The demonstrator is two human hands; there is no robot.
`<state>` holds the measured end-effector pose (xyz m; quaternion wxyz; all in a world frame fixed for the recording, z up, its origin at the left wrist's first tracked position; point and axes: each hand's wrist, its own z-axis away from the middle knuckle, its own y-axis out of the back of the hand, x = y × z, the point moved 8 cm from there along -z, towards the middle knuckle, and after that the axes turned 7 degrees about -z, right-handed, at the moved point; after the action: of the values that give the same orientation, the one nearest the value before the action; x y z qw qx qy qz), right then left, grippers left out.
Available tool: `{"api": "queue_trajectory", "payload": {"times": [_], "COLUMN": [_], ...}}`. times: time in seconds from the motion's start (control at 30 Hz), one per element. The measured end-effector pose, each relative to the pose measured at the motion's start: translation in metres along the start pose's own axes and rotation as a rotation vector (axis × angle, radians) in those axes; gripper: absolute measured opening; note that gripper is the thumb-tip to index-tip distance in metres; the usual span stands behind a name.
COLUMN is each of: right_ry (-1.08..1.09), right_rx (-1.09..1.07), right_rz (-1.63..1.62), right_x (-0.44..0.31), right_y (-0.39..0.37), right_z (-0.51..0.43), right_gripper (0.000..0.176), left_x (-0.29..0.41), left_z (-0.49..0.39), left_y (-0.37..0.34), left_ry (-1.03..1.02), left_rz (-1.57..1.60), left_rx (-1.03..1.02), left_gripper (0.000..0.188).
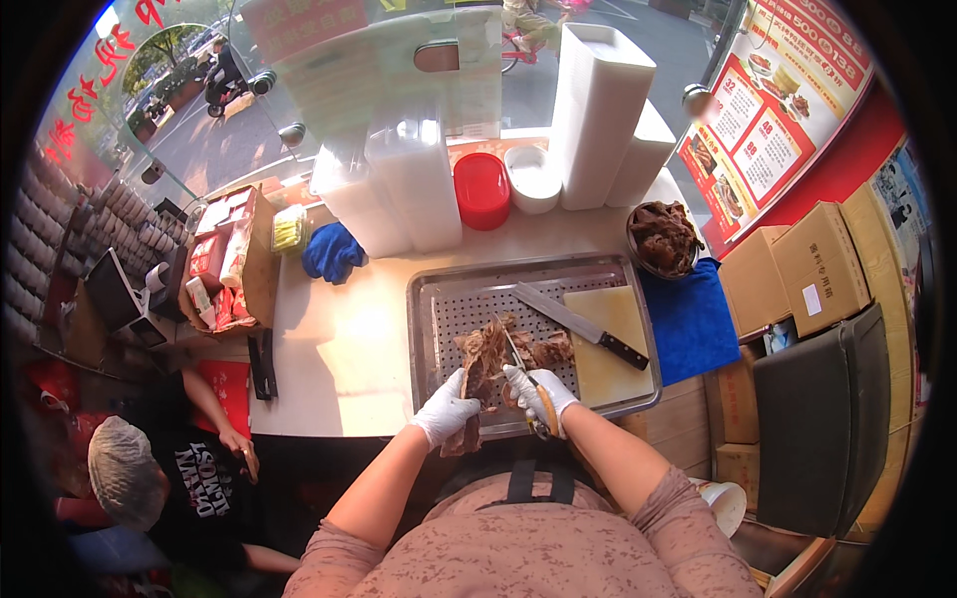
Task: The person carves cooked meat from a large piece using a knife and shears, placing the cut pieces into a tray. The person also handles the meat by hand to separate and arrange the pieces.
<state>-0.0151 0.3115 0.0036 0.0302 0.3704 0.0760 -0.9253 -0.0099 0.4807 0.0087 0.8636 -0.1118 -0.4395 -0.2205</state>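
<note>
My left hand (pixel 445 412), in a white glove, grips a piece of cooked meat (pixel 478 368) over the near edge of a perforated metal tray (pixel 441 299). My right hand (pixel 544 396), gloved too, holds kitchen scissors (pixel 552 410) with yellowish handles. Their blades point away from me and lie against the meat. More cooked meat pieces (pixel 552 348) rest in the tray just beyond my right hand. A long knife (pixel 568 318) with a black handle lies across the tray, its handle over a pale cutting board (pixel 617 366).
A bowl of dark cooked meat (pixel 662 235) stands beyond the tray's right corner, near a blue cloth (pixel 688 329). Stacked white containers (pixel 598 127) and red bowls (pixel 481 193) line the back. Left are a crumpled blue cloth (pixel 333 253), a cardboard box (pixel 258 276) and another person (pixel 187 463).
</note>
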Motion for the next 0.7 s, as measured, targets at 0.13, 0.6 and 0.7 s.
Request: {"api": "queue_trajectory", "payload": {"times": [0.13,0.6,0.7], "right_ry": [-0.074,0.299,0.324], "right_rx": [0.038,-0.126,-0.128], "right_rz": [0.044,1.015,0.881], "right_x": [0.009,-0.087,-0.088], "right_y": [0.014,0.026,0.021], "right_z": [0.003,0.074,0.070], "right_gripper": [0.072,0.080,0.081], "left_x": [0.004,0.049,0.043], "left_z": [0.002,0.017,0.013], "left_y": [0.021,0.000,-0.005], "left_ry": [-0.048,-0.061,0.020], "left_rz": [0.013,0.109,-0.027], "left_rx": [0.122,-0.175,-0.164], "left_gripper": [0.070,0.049,0.043]}}
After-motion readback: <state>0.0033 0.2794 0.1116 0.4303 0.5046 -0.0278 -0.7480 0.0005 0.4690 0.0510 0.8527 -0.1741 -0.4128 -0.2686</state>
